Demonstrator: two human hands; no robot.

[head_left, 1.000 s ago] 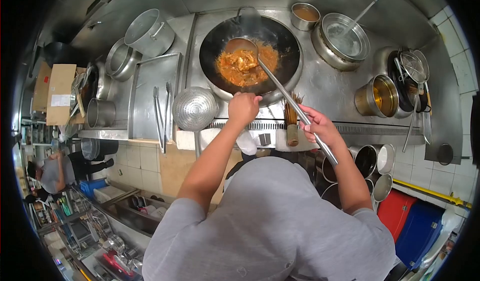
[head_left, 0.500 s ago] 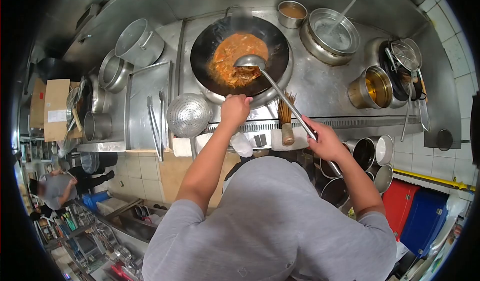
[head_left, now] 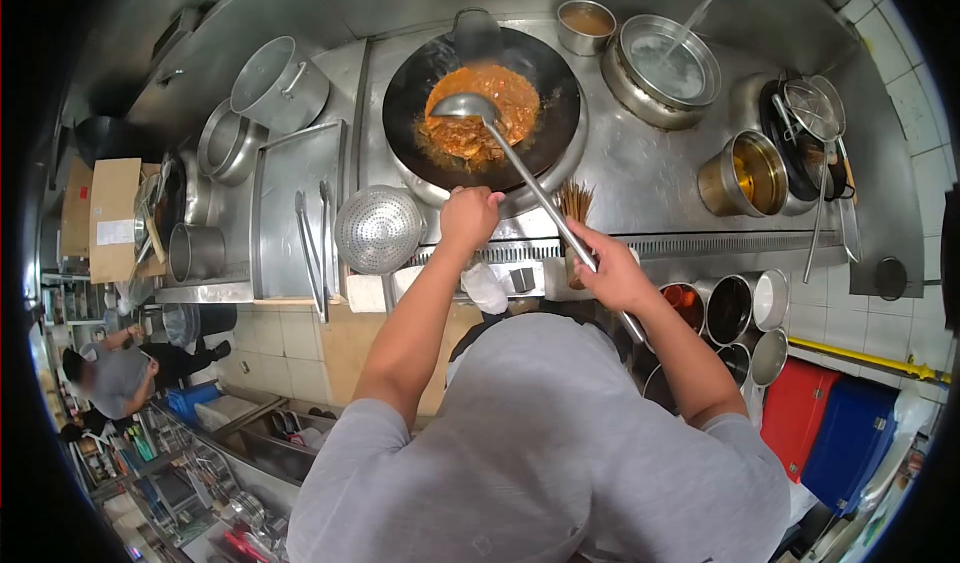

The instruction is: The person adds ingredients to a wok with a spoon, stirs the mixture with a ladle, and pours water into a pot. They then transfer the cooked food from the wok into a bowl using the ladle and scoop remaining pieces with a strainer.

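A black wok (head_left: 555, 88) stands on the stove ring, with an orange-red saucy stew (head_left: 508, 91) with chunks in it. My left hand (head_left: 470, 219) is closed at the wok's near edge, where its handle would be; the fingers cover what they grip. In my right hand (head_left: 614, 275) is the long handle of a steel ladle (head_left: 524, 171). The ladle's bowl lies over the left part of the stew, its rounded underside showing. Just beyond my right hand, a bamboo wok brush (head_left: 575, 203) is partly hidden by the handle and hand.
A perforated strainer (head_left: 379, 229) and tongs (head_left: 307, 248) lie left of the wok. Behind and right are a small pot of brownish liquid (head_left: 586, 25), a water pot (head_left: 660, 113) and an oil pot (head_left: 712, 188). Another person (head_left: 120, 378) is at far left.
My right hand has moved left and slightly forward, carrying the ladle's bowl leftward and up across the stew. My left hand stays at the wok's near edge.
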